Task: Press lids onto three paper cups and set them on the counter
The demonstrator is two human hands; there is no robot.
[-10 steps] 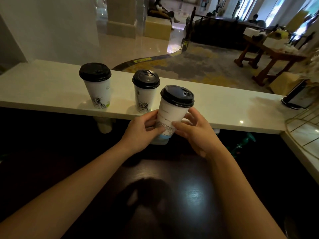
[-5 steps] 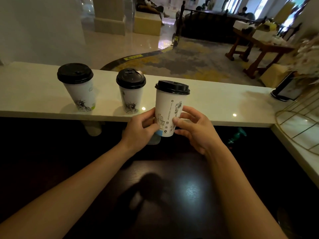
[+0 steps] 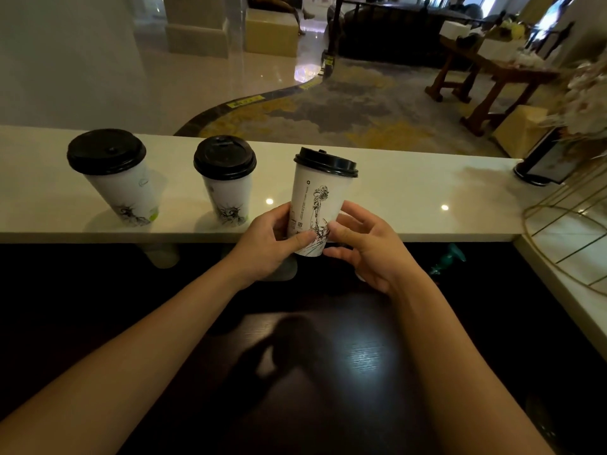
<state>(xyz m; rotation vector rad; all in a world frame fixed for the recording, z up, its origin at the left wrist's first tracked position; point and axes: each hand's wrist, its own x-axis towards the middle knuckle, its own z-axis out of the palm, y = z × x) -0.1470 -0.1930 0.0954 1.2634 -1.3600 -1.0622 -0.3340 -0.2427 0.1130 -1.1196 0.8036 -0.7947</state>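
Two white paper cups with black lids stand on the white counter (image 3: 410, 198): the left cup (image 3: 115, 178) and the middle cup (image 3: 226, 185). A third lidded cup (image 3: 317, 195) with a statue drawing is upright at the counter's front edge. My left hand (image 3: 269, 244) grips its lower left side, thumb across the front. My right hand (image 3: 364, 244) pinches its lower right side with thumb and fingers. Whether the cup's base rests on the counter is hidden by my hands.
A dark glossy work surface (image 3: 328, 372) lies below the counter. A gold wire stand (image 3: 565, 224) and a small dark-framed sign (image 3: 542, 162) sit at the right end. Beyond the counter are a carpeted lobby floor and wooden tables (image 3: 486, 70).
The third cup has gone from tilted toward me to upright, has turned so its statue drawing faces me, and has shifted right, away from the middle cup. Both hands stayed on its lower part.
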